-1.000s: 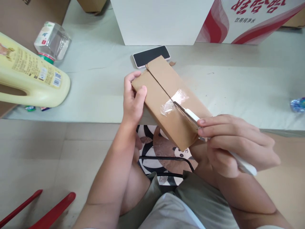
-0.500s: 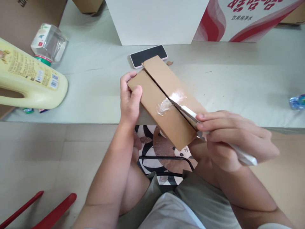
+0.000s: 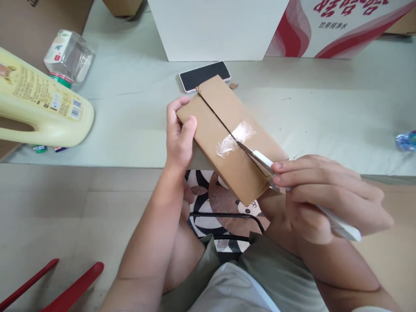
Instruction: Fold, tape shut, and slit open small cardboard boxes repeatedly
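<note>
A small brown cardboard box is tilted over the table's front edge, its top seam running lengthwise. A crumpled strip of clear tape lies across that seam. My left hand is closed around the box's far left end, thumb on top. My right hand grips a white-handled knife, whose pointed metal tip rests at the seam by the near edge of the tape. The fingers cover the middle of the knife; the handle's end sticks out below them.
Behind the box lies a phone, with a brown scrap beside it. A large white-and-red carton stands at the back. On the left are a yellow jug and a clear plastic bottle. Another bottle is at far right.
The knife tip has drawn back slightly along the seam, toward me and to the right, with my right hand. The left hand keeps its hold on the box.
</note>
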The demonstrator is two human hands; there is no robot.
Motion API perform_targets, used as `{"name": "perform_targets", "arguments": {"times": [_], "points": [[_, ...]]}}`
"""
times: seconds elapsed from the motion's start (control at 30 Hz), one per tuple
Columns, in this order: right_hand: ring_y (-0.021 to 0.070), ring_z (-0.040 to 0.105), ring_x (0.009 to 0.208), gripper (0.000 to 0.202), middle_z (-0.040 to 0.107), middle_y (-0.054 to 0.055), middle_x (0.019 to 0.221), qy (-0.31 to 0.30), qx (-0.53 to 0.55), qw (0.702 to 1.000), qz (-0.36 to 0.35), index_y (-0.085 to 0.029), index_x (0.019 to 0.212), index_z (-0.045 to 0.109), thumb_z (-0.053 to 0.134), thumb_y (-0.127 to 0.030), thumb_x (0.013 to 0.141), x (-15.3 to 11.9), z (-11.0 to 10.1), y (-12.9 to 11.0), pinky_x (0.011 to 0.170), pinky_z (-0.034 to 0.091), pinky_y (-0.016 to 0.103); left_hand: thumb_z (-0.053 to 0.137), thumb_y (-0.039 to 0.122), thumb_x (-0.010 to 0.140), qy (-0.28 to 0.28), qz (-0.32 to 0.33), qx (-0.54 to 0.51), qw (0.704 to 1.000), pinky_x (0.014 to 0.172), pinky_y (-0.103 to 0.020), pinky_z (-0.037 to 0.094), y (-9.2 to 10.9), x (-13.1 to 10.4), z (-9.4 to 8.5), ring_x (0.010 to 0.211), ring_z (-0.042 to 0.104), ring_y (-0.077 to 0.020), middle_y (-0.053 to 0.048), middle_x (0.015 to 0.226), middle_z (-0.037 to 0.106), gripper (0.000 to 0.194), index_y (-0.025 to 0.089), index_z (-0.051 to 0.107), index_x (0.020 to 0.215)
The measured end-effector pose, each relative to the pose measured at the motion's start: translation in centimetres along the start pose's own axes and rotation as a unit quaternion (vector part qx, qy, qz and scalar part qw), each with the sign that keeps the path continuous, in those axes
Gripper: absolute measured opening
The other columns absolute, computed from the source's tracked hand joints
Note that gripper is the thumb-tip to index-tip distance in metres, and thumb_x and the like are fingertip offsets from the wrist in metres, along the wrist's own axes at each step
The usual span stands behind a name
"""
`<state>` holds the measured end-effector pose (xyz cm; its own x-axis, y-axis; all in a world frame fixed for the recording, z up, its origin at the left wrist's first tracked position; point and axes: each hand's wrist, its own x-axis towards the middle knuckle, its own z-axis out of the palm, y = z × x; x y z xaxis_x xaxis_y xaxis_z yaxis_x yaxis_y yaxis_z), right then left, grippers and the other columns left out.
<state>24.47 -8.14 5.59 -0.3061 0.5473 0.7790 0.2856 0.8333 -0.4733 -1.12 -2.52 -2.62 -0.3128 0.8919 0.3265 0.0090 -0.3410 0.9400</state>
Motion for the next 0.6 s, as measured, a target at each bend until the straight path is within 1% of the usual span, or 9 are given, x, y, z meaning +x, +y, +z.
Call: {"name": "perform_targets", "arguments": {"times": [0.03, 0.07, 0.13, 0.3, 0.43, 0.5, 0.53, 0.57, 0.6], "points": [[0.0194, 0.079, 0.075, 0.016, 0.076, -0.001, 0.074, 0.008, 0.002, 0.999, -0.037, -0.021, 0.07, 0.063, 0.057, -0.011, 0.08, 0.2, 0.2, 0.0, 0.066, 0.066, 0.033, 0.068, 0.067, 0.082, -0.002, 0.003, 0.004, 1.0, 0.086, -0.044, 0.06, 0.0, 0.0, 0.0, 0.095, 0.067, -0.025, -0.006, 0.108, 0.063, 0.054, 0.032, 0.056, 0.121], [0.0194, 0.079, 0.076, 0.016, 0.076, 0.0, 0.075, 0.005, 0.002, 0.999, -0.054, -0.02, 0.07, 0.063, 0.057, -0.009, 0.079, 0.3, 0.4, -0.1, 0.066, 0.066, 0.033, 0.068, 0.067, 0.082, -0.004, 0.005, 0.007, 1.0, 0.086, -0.044, 0.06, -0.1, 0.0, 0.0, 0.096, 0.067, -0.025, -0.006, 0.108, 0.063, 0.054, 0.032, 0.056, 0.121], [0.0195, 0.079, 0.078, 0.016, 0.076, 0.0, 0.076, -0.007, 0.008, 0.999, -0.044, -0.02, 0.071, 0.063, 0.055, -0.009, 0.08, 0.6, 0.8, -0.1, 0.067, 0.066, 0.033, 0.067, 0.067, 0.082, -0.005, 0.008, 0.012, 1.0, 0.087, -0.044, 0.06, -0.2, 0.0, 0.0, 0.096, 0.067, -0.0248, -0.006, 0.109, 0.063, 0.054, 0.032, 0.056, 0.122], [0.0196, 0.078, 0.078, 0.018, 0.076, 0.0, 0.076, 0.027, 0.017, 0.999, -0.026, -0.021, 0.07, 0.063, 0.055, -0.01, 0.082, 0.3, 1.1, 0.2, 0.068, 0.068, 0.034, 0.067, 0.068, 0.082, 0.002, 0.003, 0.01, 1.0, 0.085, -0.043, 0.061, -0.2, 0.0, 0.1, 0.092, 0.067, -0.0238, -0.006, 0.108, 0.064, 0.054, 0.033, 0.055, 0.122], [0.0205, 0.078, 0.075, 0.02, 0.077, 0.0, 0.078, 0.035, 0.014, 0.999, -0.002, -0.025, 0.07, 0.064, 0.059, -0.013, 0.085, 0.3, 0.9, -0.1, 0.066, 0.068, 0.036, 0.067, 0.07, 0.08, 0.012, -0.004, -0.003, 1.0, 0.084, -0.043, 0.061, 0.1, 0.0, 0.2, 0.09, 0.067, -0.0245, -0.006, 0.105, 0.064, 0.055, 0.032, 0.057, 0.119], [0.0192, 0.077, 0.074, 0.024, 0.075, 0.001, 0.076, 0.039, 0.008, 0.999, 0.018, -0.025, 0.067, 0.062, 0.057, -0.016, 0.089, 0.5, 0.5, -0.8, 0.067, 0.068, 0.035, 0.068, 0.071, 0.08, 0.015, -0.006, -0.005, 1.0, 0.086, -0.043, 0.06, 0.3, 0.0, 0.2, 0.094, 0.066, -0.0255, -0.007, 0.105, 0.064, 0.056, 0.032, 0.058, 0.118], [0.0183, 0.075, 0.072, 0.028, 0.073, 0.001, 0.073, 0.061, 0.001, 0.998, 0.019, -0.026, 0.065, 0.06, 0.055, -0.018, 0.091, 0.6, 0.1, -1.3, 0.066, 0.067, 0.035, 0.068, 0.071, 0.079, 0.015, -0.006, -0.003, 1.0, 0.088, -0.043, 0.059, 0.4, 0.0, 0.2, 0.096, 0.066, -0.0259, -0.007, 0.105, 0.064, 0.056, 0.031, 0.058, 0.118], [0.0178, 0.074, 0.071, 0.032, 0.071, 0.002, 0.071, 0.072, -0.007, 0.997, 0.03, -0.026, 0.062, 0.058, 0.054, -0.021, 0.094, 0.5, -0.6, -1.8, 0.067, 0.067, 0.036, 0.068, 0.071, 0.079, 0.016, -0.005, -0.001, 1.0, 0.089, -0.043, 0.059, 0.5, -0.1, 0.1, 0.098, 0.066, -0.0262, -0.007, 0.106, 0.063, 0.057, 0.031, 0.058, 0.118], [0.0182, 0.073, 0.073, 0.034, 0.069, 0.002, 0.071, 0.066, -0.018, 0.996, 0.051, -0.027, 0.062, 0.056, 0.053, -0.025, 0.095, 0.3, -1.6, -2.2, 0.069, 0.066, 0.037, 0.069, 0.071, 0.079, 0.017, -0.005, 0.002, 1.0, 0.09, -0.043, 0.058, 0.6, -0.1, 0.1, 0.099, 0.066, -0.0263, -0.007, 0.106, 0.063, 0.056, 0.031, 0.058, 0.118]]}}
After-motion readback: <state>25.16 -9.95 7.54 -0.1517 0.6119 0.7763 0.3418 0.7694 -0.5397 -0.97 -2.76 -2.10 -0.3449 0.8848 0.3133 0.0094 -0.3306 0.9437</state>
